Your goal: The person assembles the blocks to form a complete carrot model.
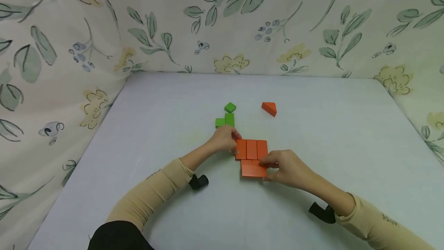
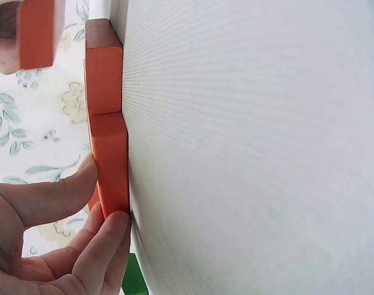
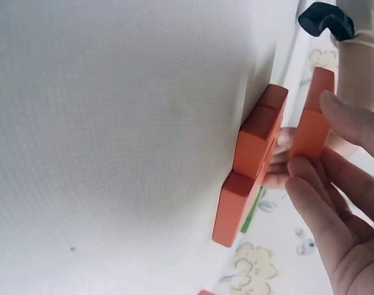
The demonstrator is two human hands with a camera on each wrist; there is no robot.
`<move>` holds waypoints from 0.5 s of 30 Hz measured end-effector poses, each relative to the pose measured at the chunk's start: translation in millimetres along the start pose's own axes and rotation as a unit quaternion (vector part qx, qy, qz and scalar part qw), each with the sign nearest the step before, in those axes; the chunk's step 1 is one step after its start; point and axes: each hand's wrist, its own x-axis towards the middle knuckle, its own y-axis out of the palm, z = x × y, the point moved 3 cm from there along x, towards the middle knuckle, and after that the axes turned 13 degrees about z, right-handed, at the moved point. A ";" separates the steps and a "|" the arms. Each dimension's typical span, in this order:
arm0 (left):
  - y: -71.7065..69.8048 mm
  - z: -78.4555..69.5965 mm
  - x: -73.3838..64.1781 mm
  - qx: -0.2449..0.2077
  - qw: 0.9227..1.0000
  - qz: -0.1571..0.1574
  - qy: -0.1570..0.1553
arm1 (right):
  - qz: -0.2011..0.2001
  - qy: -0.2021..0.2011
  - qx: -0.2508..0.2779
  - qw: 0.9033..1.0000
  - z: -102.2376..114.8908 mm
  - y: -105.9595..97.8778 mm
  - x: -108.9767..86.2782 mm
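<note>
Three orange rectangular blocks [image 1: 251, 149] stand side by side on the table, with more orange below them, partly hidden. My left hand [image 1: 223, 139] is at the left end of this row. In the left wrist view its thumb and fingertips hold the end block [image 2: 112, 169]. My right hand [image 1: 289, 168] pinches another orange rectangular block [image 3: 312, 120] between thumb and fingers. That block hangs above the table, over the nearer part of the orange group in the head view, and hides some of it.
Beyond my left hand lie green blocks [image 1: 229, 119], one turned at an angle [image 1: 230, 107]. An orange triangular block [image 1: 269, 108] lies farther right. The white table [image 1: 347, 126] meets floral cloth [image 1: 295, 18] at its back and sides.
</note>
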 end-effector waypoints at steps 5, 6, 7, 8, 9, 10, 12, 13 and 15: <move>-0.6 -0.7 0.6 0.006 1.000 0.000 -0.007 | 0.020 -0.005 0.000 1.000 1.0 5.4 -0.5; -0.8 -0.9 0.6 0.005 1.000 0.001 -0.008 | 0.021 -0.006 -0.003 1.000 0.9 6.6 -0.5; -0.9 -1.1 0.5 0.006 1.000 0.002 -0.009 | 0.022 -0.006 -0.004 1.000 0.8 7.7 -0.5; -0.9 -1.2 0.6 0.007 1.000 0.003 -0.010 | 0.023 -0.005 -0.004 1.000 0.3 8.8 -0.4; -0.9 -1.2 0.5 0.006 1.000 0.004 -0.011 | 0.025 -0.004 -0.005 1.000 0.1 9.7 -0.3; -0.9 -1.2 0.6 0.006 1.000 0.004 -0.012 | 0.027 -0.002 -0.006 1.000 -0.1 10.6 -0.2; -0.9 -1.2 0.8 0.008 1.000 0.004 -0.012 | 0.032 0.003 -0.007 0.999 -0.8 12.2 0.1; -0.9 -1.1 1.0 0.008 1.000 0.005 -0.012 | 0.033 0.006 -0.008 0.999 -1.0 13.0 0.1; -1.0 -1.2 1.6 0.009 1.000 0.005 -0.011 | 0.035 0.009 -0.017 0.999 -1.2 14.5 0.3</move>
